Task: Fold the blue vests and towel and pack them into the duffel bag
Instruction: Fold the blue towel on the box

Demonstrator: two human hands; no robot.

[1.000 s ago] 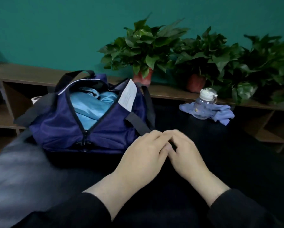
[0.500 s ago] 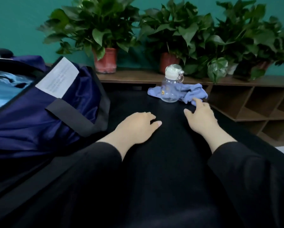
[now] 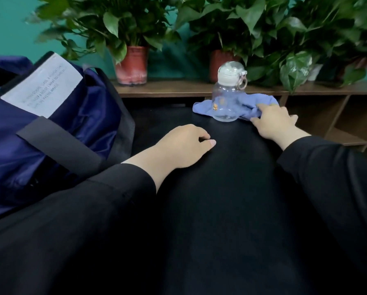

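A navy duffel bag (image 3: 57, 133) with black straps and a white label sits at the left on the black table; its contents are out of view. A crumpled light-blue towel (image 3: 255, 105) lies at the far side of the table, partly behind a clear bottle. My right hand (image 3: 274, 122) rests on the towel's near right edge, fingers spread and fairly straight. My left hand (image 3: 184, 145) lies on the table beside the bag, fingers loosely curled, holding nothing.
A clear plastic bottle (image 3: 227, 96) with a white lid stands upright on the towel's left part, close to my right hand. Behind runs a wooden shelf (image 3: 178, 90) carrying potted plants (image 3: 133, 64). Open shelf compartments are at the right.
My hands parted from the middle. The right hand reached forward onto the towel; the left stayed near the bag. The view shifted right, so the bag's opening left the frame.
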